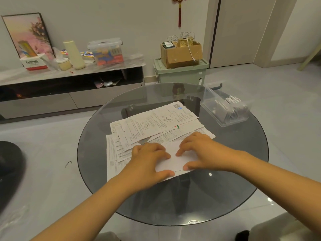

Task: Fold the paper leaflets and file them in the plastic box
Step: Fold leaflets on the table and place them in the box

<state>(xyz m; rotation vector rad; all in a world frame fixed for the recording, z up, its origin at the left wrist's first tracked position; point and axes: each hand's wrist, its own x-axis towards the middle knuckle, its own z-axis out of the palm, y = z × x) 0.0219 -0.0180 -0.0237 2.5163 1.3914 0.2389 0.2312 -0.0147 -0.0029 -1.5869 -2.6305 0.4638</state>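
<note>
The round glass table [107, 180] carries the whole job. Spread across its middle, reaching toward eleven o'clock, is a loose pile of unfolded printed leaflets [156, 122], several sheets deep, so most of the folding looks still to be done. At two o'clock, near the rim, sits the clear plastic box [208, 108], lid off, with a row of folded leaflets [231, 108] filed upright in it; how many is hard to tell through the plastic, but a fair batch is done. At six o'clock of the pile lies the white leaflet being folded [175, 162], already doubled over. The left hand [149, 160] and right hand [199, 153] both press flat on it, fingers extended, apparently firming the crease; it is not yet filed.
</note>
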